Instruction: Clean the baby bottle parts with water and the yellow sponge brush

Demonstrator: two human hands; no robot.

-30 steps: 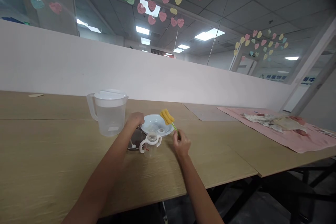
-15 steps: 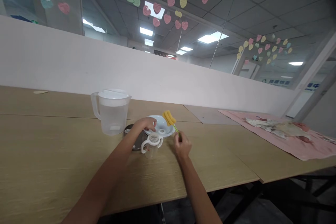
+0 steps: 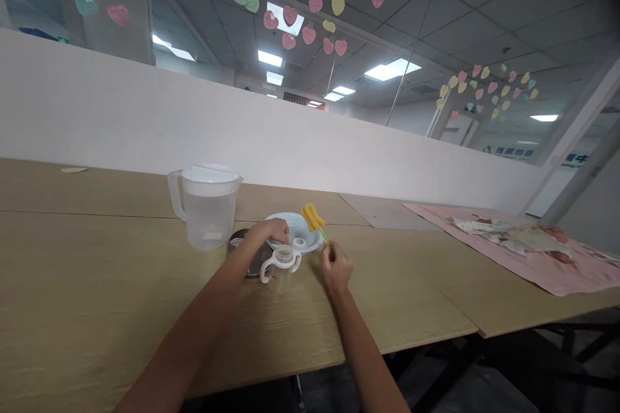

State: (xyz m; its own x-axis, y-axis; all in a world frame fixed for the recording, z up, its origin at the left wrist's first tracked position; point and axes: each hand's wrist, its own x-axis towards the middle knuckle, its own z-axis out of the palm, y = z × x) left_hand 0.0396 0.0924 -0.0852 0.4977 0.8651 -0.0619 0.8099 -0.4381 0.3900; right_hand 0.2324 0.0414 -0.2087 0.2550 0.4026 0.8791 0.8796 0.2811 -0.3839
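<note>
My right hand point(image 3: 338, 269) is closed round the green handle of a sponge brush point(image 3: 313, 217), its yellow sponge head tilted up beside the bowl. My left hand point(image 3: 277, 231) reaches over the left part of a white bowl point(image 3: 312, 242) with fingers curled downward; whatever is in them is hidden. A small white ring-shaped part point(image 3: 299, 242) lies in the bowl. Nearer to me, a clear baby bottle point(image 3: 279, 276) with two white handles stands upright and uncapped on the table. Partly behind my left wrist is a round dark metal dish point(image 3: 256, 266).
A lidded clear pitcher point(image 3: 209, 213) with liquid in it stands left of the bowl. On the right, a pink cloth point(image 3: 523, 271) carries crumpled wrappings. The wooden table point(image 3: 121, 284) meets a low white wall point(image 3: 290, 148) with glass above.
My left hand has turned and its fingers have curled in lower over the bowl. The right hand and the brush have hardly moved.
</note>
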